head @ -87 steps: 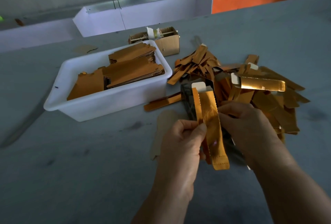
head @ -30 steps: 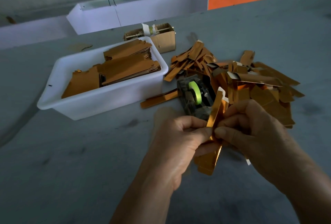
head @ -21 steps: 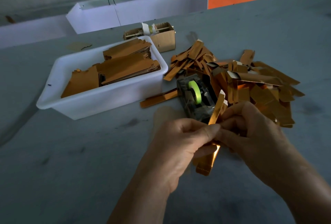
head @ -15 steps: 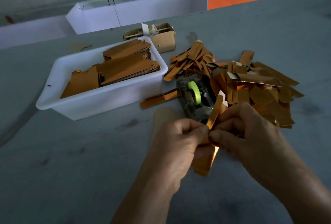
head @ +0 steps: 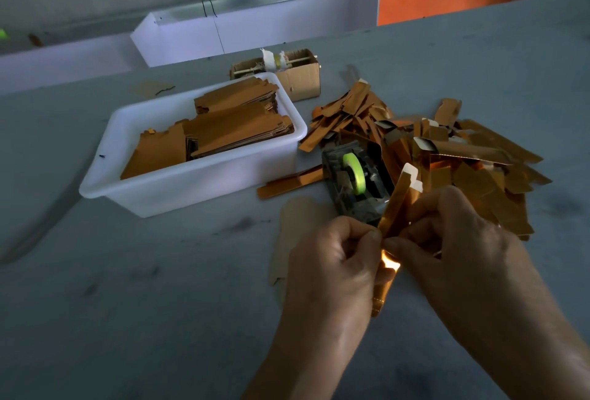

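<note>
Now, left hand (head: 332, 268): pinches gold strip (head: 396, 204);
right hand (head: 463, 249): pinches it too;
gold strip: between both hands, long way pointing up and away

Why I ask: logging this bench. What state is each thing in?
Gold box: held tilted, top flap open.
Left hand: pinching it.
Right hand: pinching it.
Tub: open, holding stacked flats.
Dispenser: loaded with green tape.
Carton: top open.
Pile: loose, unstacked.

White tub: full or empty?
Partly full: flat gold cards stacked in the tub cover its right side; its far left corner shows bare white.
</note>
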Tool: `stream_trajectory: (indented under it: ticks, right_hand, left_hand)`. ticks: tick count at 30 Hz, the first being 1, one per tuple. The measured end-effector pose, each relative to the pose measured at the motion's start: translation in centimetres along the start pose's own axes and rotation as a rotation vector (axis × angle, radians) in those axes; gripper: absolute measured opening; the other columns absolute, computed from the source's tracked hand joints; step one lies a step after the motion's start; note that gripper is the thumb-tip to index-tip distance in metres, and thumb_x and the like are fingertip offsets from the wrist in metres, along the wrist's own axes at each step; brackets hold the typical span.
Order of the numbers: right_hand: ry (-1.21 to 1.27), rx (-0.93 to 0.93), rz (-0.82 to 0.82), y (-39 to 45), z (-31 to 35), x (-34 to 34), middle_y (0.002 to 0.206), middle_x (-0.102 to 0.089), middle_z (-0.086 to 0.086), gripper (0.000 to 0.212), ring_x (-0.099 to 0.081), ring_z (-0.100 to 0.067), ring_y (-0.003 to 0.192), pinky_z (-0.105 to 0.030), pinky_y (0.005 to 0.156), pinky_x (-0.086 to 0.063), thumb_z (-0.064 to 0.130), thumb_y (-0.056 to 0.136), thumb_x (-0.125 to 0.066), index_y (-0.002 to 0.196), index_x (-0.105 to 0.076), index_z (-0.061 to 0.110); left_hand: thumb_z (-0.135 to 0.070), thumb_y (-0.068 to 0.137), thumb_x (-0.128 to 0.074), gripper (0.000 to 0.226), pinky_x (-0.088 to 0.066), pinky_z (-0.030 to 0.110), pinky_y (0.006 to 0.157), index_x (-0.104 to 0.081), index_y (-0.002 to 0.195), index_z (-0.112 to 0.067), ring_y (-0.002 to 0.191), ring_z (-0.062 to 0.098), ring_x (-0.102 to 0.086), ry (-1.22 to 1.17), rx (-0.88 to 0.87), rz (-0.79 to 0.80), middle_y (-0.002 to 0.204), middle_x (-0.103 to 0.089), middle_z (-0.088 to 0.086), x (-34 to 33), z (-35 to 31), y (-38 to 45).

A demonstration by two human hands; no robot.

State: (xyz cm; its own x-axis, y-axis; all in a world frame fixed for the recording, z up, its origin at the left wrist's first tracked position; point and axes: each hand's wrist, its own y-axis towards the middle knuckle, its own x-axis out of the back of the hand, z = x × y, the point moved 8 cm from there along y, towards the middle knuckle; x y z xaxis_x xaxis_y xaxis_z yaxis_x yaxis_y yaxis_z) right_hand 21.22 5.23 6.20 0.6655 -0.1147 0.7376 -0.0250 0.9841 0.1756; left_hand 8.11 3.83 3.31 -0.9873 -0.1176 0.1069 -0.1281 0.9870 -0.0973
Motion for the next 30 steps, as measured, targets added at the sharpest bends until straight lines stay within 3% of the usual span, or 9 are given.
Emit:
stream_trajectory:
  ticks: [6, 8, 10, 12, 14, 18, 23, 26, 30]
  right_hand:
    - [-0.039, -0.012, -0.014, -0.1, 0.9, 0.6, 0.061, -0.054, 0.016, 0.041, -0.051, 0.004, 0.055, -0.013, 0.046, -0.033, 0.05, 0.066, -0.072, 0.086, -0.04, 0.033]
    - [-0.079, -0.01, -0.049, -0.2, 0.8, 1.0, 0.058, -0.049, 0.016, 0.049, -0.047, 0.002, 0.051, -0.017, 0.043, -0.032, 0.068, 0.055, -0.057, 0.084, -0.041, 0.032]
    - [0.002, 0.004, -0.047, -0.2, 0.6, 1.0, 0.055, -0.052, 0.011, 0.051, -0.051, -0.003, 0.048, -0.017, 0.044, -0.033, 0.072, 0.049, -0.046, 0.079, -0.05, 0.032]
    - [0.236, -0.02, 0.033, -0.2, 0.2, 0.2, 0.07, -0.064, 0.013, 0.043, -0.06, -0.001, 0.065, -0.015, 0.052, -0.038, 0.067, 0.051, -0.049, 0.076, -0.06, 0.035]
    - [0.494, -0.048, 0.126, -0.1, 0.0, -0.8, 0.08, -0.068, 0.019, 0.033, -0.062, 0.002, 0.074, -0.02, 0.062, -0.042, 0.056, 0.055, -0.056, 0.082, -0.066, 0.039]
    - [0.85, -0.132, 0.252, -0.5, 0.3, -2.3, 0.081, -0.072, 0.001, 0.022, -0.067, -0.01, 0.078, -0.029, 0.075, -0.046, 0.032, 0.065, -0.06, 0.082, -0.073, 0.03]
    - [0.94, -0.182, 0.222, -0.5, 0.2, -2.7, 0.078, -0.072, -0.001, 0.018, -0.067, -0.01, 0.076, -0.028, 0.072, -0.047, 0.025, 0.066, -0.06, 0.077, -0.074, 0.028]
    - [0.941, -0.182, 0.208, -0.4, 0.3, -2.7, 0.075, -0.072, -0.002, 0.02, -0.068, -0.009, 0.07, -0.021, 0.063, -0.048, 0.023, 0.063, -0.062, 0.078, -0.073, 0.03]
    - [0.838, -0.204, 0.153, -0.3, -0.1, -2.4, 0.069, -0.071, 0.004, 0.016, -0.066, -0.002, 0.062, -0.025, 0.061, -0.042, 0.014, 0.071, -0.065, 0.075, -0.071, 0.028]
  left_hand:
    - [-0.013, 0.092, -0.06, 0.019, -0.059, 0.051, 0.071, -0.069, 0.074, -0.013, 0.067, 0.025, -0.072, 0.006, -0.03, -0.046, 0.068, -0.072, 0.007, 0.8, -0.5, -0.7]
    - [-0.016, 0.091, -0.061, 0.017, -0.061, 0.043, 0.072, -0.07, 0.077, -0.014, 0.071, 0.019, -0.073, -0.034, -0.013, -0.03, 0.072, -0.074, 0.003, 1.2, -0.7, -0.8]
    - [-0.016, 0.091, -0.061, 0.015, -0.061, 0.032, 0.069, -0.07, 0.079, -0.013, 0.074, 0.017, -0.074, -0.104, 0.009, 0.02, 0.074, -0.074, 0.001, 1.2, -1.0, -0.9]
    - [-0.013, 0.09, -0.06, 0.015, -0.059, 0.025, 0.069, -0.07, 0.083, -0.006, 0.076, 0.017, -0.074, -0.228, 0.078, 0.083, 0.075, -0.074, 0.003, 1.1, -0.7, -0.9]
    - [-0.012, 0.087, -0.059, 0.015, -0.059, 0.027, 0.069, -0.071, 0.084, -0.002, 0.078, 0.021, -0.073, -0.383, 0.177, 0.14, 0.081, -0.074, 0.011, 0.8, -0.1, -0.9]
    - [-0.006, 0.077, -0.06, 0.029, -0.059, 0.028, 0.062, -0.064, 0.1, 0.011, 0.079, 0.026, -0.071, -0.643, 0.377, 0.237, 0.089, -0.07, 0.022, 0.4, 0.6, -1.0]
    - [-0.002, 0.073, -0.061, 0.023, -0.058, 0.027, 0.057, -0.061, 0.095, 0.006, 0.072, 0.025, -0.072, -0.685, 0.406, 0.227, 0.083, -0.07, 0.021, 1.0, 0.8, -0.9]
    - [-0.003, 0.08, -0.058, 0.017, -0.058, 0.026, 0.059, -0.065, 0.093, 0.006, 0.075, 0.024, -0.072, -0.642, 0.393, 0.256, 0.085, -0.071, 0.02, 1.1, 1.0, -0.8]
    - [-0.005, 0.091, -0.056, 0.014, -0.057, 0.024, 0.061, -0.069, 0.091, -0.001, 0.076, 0.02, -0.071, -0.48, 0.309, 0.218, 0.087, -0.072, 0.015, 1.4, 1.0, -0.7]
